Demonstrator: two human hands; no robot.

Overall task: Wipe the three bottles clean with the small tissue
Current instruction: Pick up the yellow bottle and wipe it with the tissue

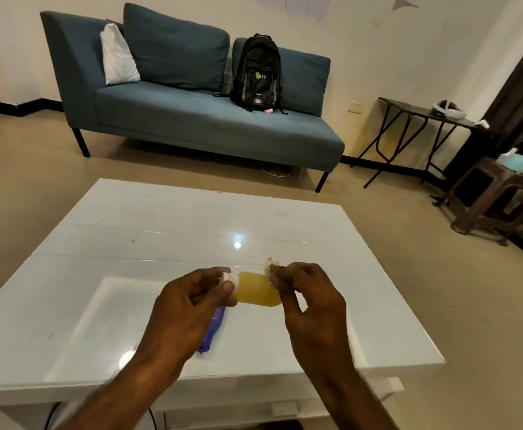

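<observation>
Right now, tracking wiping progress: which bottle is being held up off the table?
The yellow bottle, held sideways between both hands; the blue bottle lies on the table.

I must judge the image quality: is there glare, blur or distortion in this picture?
Head view: a lamp reflects as a bright glare spot on the glossy white table; the left hand, right hand and yellow bottle are slightly soft; the forearms blur near the bottom edge; the wide-angle lens bends the table edges and the sofa.
</observation>
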